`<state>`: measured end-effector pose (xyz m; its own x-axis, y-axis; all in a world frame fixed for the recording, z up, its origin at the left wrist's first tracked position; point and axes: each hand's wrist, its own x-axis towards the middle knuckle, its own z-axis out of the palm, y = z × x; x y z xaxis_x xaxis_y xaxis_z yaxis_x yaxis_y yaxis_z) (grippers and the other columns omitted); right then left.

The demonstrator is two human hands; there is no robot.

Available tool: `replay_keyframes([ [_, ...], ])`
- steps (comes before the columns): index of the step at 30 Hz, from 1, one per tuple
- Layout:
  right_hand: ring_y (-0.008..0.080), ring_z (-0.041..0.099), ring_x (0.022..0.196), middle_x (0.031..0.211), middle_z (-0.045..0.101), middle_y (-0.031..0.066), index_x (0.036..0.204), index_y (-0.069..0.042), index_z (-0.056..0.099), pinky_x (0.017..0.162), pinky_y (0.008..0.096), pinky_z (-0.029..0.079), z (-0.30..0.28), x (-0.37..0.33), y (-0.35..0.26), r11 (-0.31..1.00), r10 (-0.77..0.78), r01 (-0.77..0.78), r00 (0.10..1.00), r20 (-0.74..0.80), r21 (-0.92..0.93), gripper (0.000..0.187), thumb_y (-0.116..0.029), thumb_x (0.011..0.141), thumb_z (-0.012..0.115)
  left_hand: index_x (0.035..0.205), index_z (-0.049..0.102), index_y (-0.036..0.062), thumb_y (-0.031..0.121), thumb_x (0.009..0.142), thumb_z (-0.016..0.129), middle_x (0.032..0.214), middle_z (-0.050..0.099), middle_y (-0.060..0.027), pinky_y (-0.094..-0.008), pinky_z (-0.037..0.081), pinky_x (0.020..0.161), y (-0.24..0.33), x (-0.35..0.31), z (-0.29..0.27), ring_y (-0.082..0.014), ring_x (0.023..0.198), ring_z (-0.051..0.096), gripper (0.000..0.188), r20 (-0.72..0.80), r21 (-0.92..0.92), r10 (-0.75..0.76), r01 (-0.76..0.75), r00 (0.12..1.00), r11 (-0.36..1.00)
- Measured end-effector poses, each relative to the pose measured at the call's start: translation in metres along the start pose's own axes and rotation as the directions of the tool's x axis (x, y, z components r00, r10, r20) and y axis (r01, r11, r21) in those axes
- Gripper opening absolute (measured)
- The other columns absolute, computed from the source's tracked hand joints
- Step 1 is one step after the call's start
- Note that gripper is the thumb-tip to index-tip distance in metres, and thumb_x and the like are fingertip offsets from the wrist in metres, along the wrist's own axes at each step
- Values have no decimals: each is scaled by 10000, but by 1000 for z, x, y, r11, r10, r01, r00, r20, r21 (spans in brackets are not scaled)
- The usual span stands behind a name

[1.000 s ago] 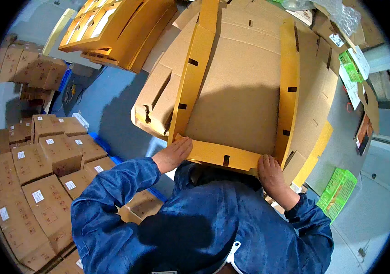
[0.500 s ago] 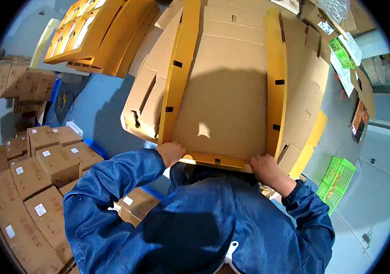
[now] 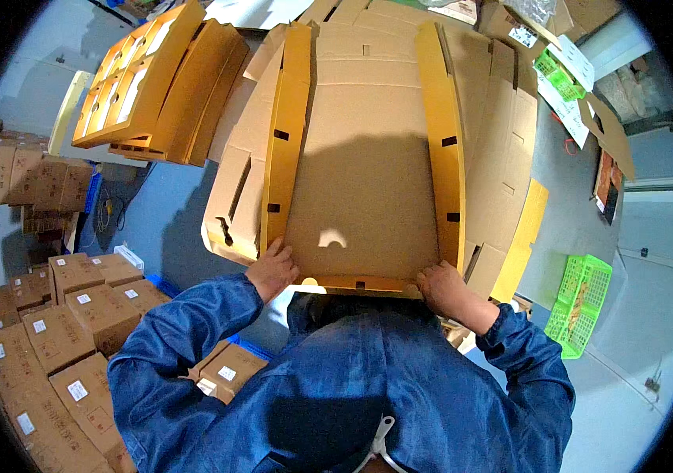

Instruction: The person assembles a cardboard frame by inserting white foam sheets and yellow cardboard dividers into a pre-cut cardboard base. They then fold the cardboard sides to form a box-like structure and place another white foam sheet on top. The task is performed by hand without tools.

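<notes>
A large flat cardboard box blank, brown inside with yellow side flaps standing up, lies in front of me on a stack of similar blanks. My left hand grips its near left corner at the foot of the left yellow flap. My right hand grips the near right corner below the right yellow flap. The yellow near edge flap runs between both hands. Both arms wear blue sleeves.
Folded yellow trays lean at the far left. Sealed brown cartons with white labels are stacked at the lower left. A green plastic crate sits on the grey floor at the right. Loose cardboard sheets lie at the far right.
The box blank has turned from a slant to square in front of me, and its yellow side flaps now stand more upright. Both hands stayed on its near corners.
</notes>
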<state>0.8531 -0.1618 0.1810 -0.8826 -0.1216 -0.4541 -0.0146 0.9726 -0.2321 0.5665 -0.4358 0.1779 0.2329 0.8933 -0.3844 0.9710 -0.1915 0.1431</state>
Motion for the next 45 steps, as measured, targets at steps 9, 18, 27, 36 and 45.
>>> replay_keyframes([
  [9, 319, 647, 734, 782, 657, 147, 884, -41, 605, 658, 408, 489, 7, 4, 3, 995, -8, 2, 998, 62, 100, 150, -126, 770, 561, 806, 669, 123, 118, 718, 584, 776, 665, -40, -339, 358, 813, 8, 8, -5, -197, 793, 615, 123, 239, 35, -38, 30, 970, 999],
  [18, 301, 640, 829, 803, 662, 128, 854, -54, 624, 805, 407, 471, -15, -13, 22, 985, 146, -145, 989, 6, -92, 126, -119, 752, 591, 1106, 608, 50, 181, 751, 645, 1110, 590, -127, -414, 418, 894, 29, 9, 4, -294, 1086, 532, 380, -73, -320, 23, -45, 997, 946],
  [27, 400, 343, 1273, 1336, 407, 245, 1273, 30, 423, 1083, 455, 251, -79, 9, 127, 924, 382, -332, 801, -462, 189, 547, -212, 813, 596, 1181, 520, 33, 101, 818, 600, 1272, 464, -195, -437, 380, 996, 92, 30, -58, -375, 1181, 448, 378, -430, -621, -163, -160, 888, 767],
  [36, 351, 344, 1295, 1366, 397, 193, 1297, 1, 421, 1097, 448, 241, -99, 179, 19, 988, 149, -93, 766, -625, 122, 523, -86, 795, 540, 1180, 540, 34, 95, 832, 564, 1266, 488, -184, -399, 408, 982, 70, -13, -68, -354, 1169, 477, 354, -338, -713, -459, 95, 822, 694],
  [45, 349, 495, 1147, 1176, 538, 188, 1179, -51, 544, 1014, 479, 344, -85, 113, 50, 993, 7, 48, 895, -446, 111, 434, 29, 758, 472, 1071, 574, 0, 23, 828, 579, 1118, 570, -179, -374, 436, 930, 26, -47, -56, -336, 1074, 547, 244, -484, -750, -583, 34, 653, 660],
])
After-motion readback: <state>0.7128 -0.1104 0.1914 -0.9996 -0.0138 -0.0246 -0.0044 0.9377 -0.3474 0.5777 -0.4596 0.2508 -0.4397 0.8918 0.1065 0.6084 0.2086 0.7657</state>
